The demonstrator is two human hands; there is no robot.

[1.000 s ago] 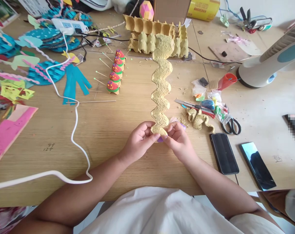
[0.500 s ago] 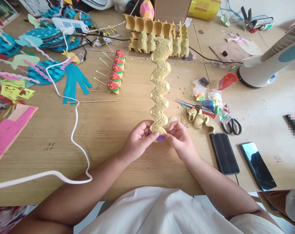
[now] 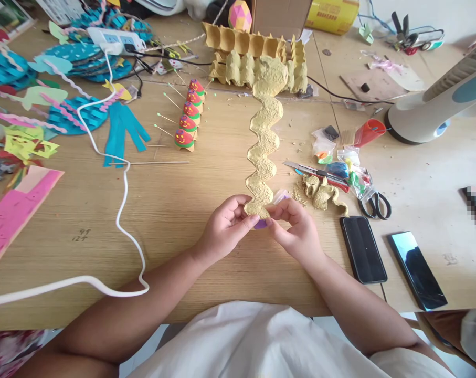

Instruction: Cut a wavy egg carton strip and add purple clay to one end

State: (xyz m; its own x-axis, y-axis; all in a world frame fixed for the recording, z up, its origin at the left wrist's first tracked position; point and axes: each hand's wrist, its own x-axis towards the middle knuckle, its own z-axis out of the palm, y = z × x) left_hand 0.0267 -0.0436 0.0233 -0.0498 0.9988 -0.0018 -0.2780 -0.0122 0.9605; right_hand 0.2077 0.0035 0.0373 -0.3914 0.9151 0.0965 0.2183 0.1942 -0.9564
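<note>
A long wavy strip cut from a yellow egg carton (image 3: 264, 139) stretches away from me, held by its near end. My left hand (image 3: 230, 227) pinches that end from the left, thumb on top. On the other side, my right hand (image 3: 295, 229) is closed on the same end with thumb and fingertips. A purple patch (image 3: 260, 224) shows at the near edge, between my thumbs. The strip's far end overlaps the other egg carton pieces (image 3: 238, 68) in view. What lies under the strip is hidden.
Left of the strip stands a row of painted carton cups (image 3: 185, 137) with pins. To the right are a utility knife (image 3: 316, 172), carton scraps (image 3: 322, 194), scissors (image 3: 375, 205) and two phones (image 3: 363, 249). A white cable (image 3: 123, 210) runs across the left side.
The strip's far end has swung slightly to the right, and its near end has shifted a little with my hands. Both hands keep their grip.
</note>
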